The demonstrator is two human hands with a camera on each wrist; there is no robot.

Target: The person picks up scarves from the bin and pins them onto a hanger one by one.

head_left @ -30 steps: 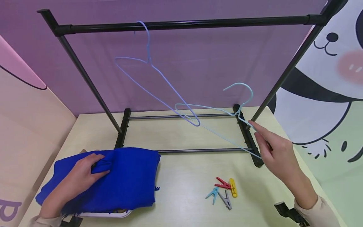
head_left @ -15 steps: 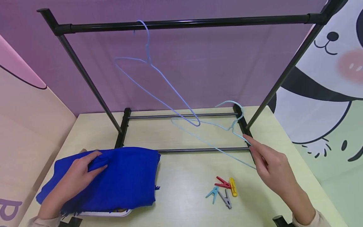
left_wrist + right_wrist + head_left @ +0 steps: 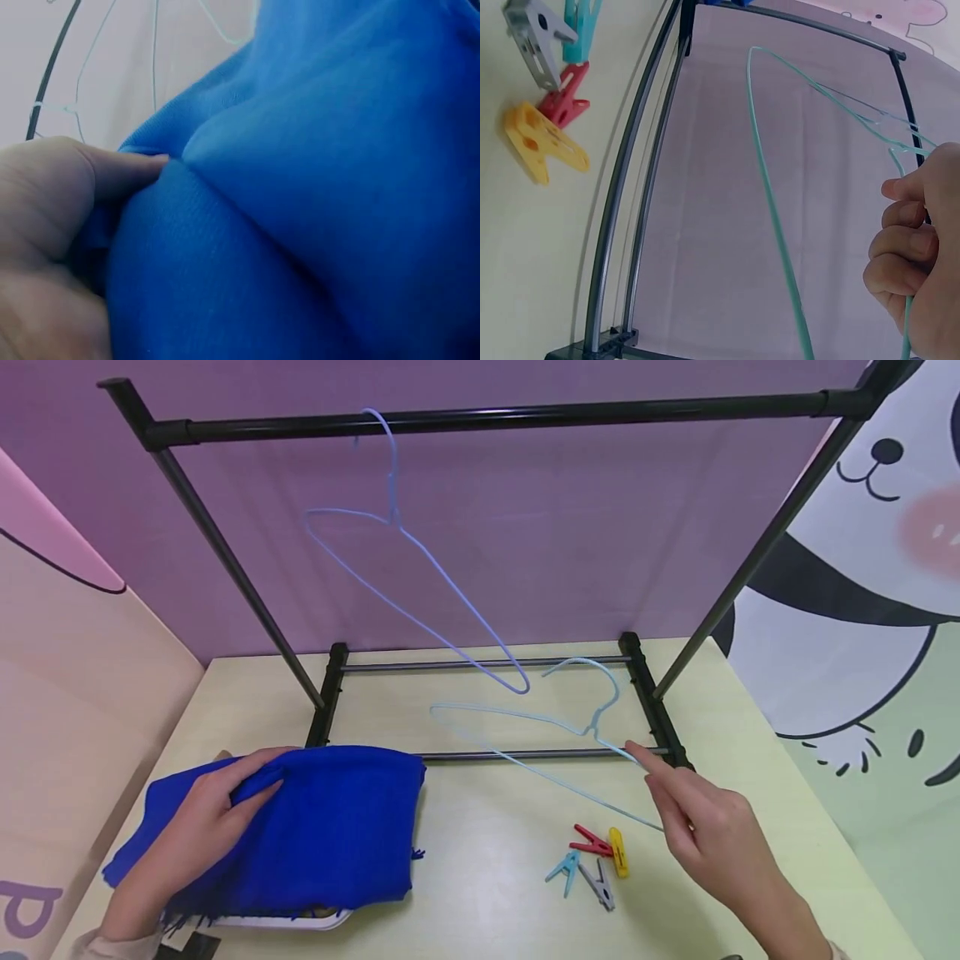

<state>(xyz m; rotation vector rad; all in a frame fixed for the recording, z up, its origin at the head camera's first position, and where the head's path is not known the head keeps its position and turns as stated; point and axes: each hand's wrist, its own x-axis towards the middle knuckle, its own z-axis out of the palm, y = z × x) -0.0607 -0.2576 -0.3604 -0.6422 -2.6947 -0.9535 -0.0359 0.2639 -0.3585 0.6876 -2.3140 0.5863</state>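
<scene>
A folded blue scarf (image 3: 337, 835) with fringed edges lies over a white tray (image 3: 300, 923) at lower left. My left hand (image 3: 197, 831) pinches a fold of it; in the left wrist view the thumb (image 3: 124, 171) presses into the cloth. A light blue wire hanger (image 3: 595, 727) is gripped at one shoulder by my right hand (image 3: 716, 835), its hook towards the rack. Curled fingers round the wire show in the right wrist view. A periwinkle hanger (image 3: 393, 518) hangs from the rack's top bar (image 3: 600, 417).
The black rack stands at the back of the table, its lower bar (image 3: 540, 756) behind the scarf. Red (image 3: 596, 843), yellow (image 3: 618, 853), blue (image 3: 566, 868) and grey (image 3: 600, 887) clothespins lie between the hands. A purple wall (image 3: 555, 543) rises behind.
My right hand has brought the light blue hanger down and a little left, towards me. My left hand stays at the scarf, its fingers shifting slightly on the fold.
</scene>
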